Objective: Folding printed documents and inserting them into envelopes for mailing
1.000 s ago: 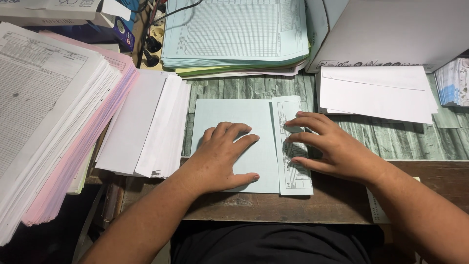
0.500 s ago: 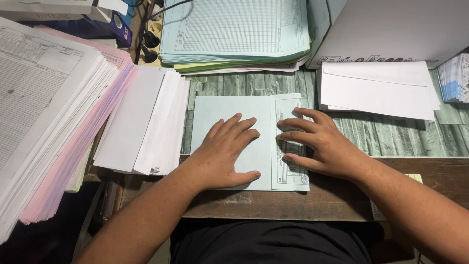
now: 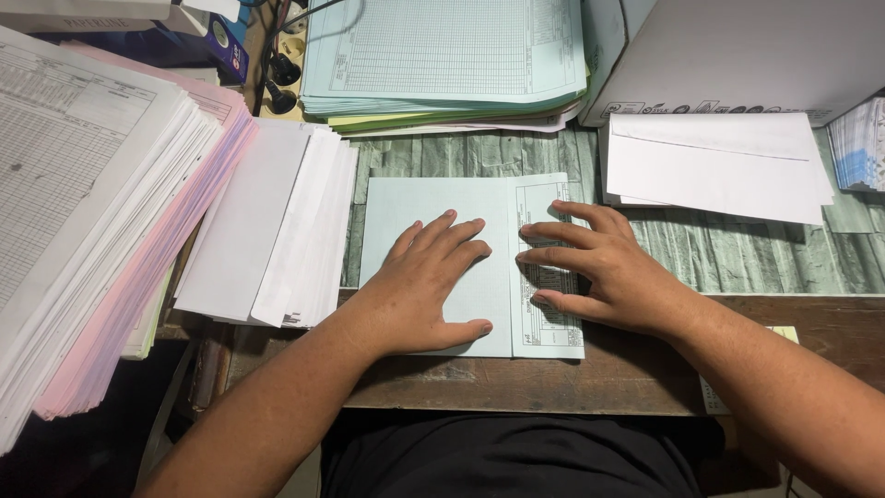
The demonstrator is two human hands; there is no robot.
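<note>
Two bare forearms, no sleeves, no rings or watch, hands (image 3: 516, 277) uncovered, dark garment at lap

We see matt, smooth pale-blue paper in the folded sheet (image 3: 433, 198), whose printed flap (image 3: 544, 277) is equally dull, and the same uncoated finish on the white envelopes (image 3: 719, 166) and the white-and-pink stack (image 3: 83, 212). The desk (image 3: 737, 254) carries a grey-green wood-grain surface with a low sheen, edged by darker, rougher, worn brown wood (image 3: 516, 387). The box (image 3: 737, 55) is smooth matt white card.
</note>
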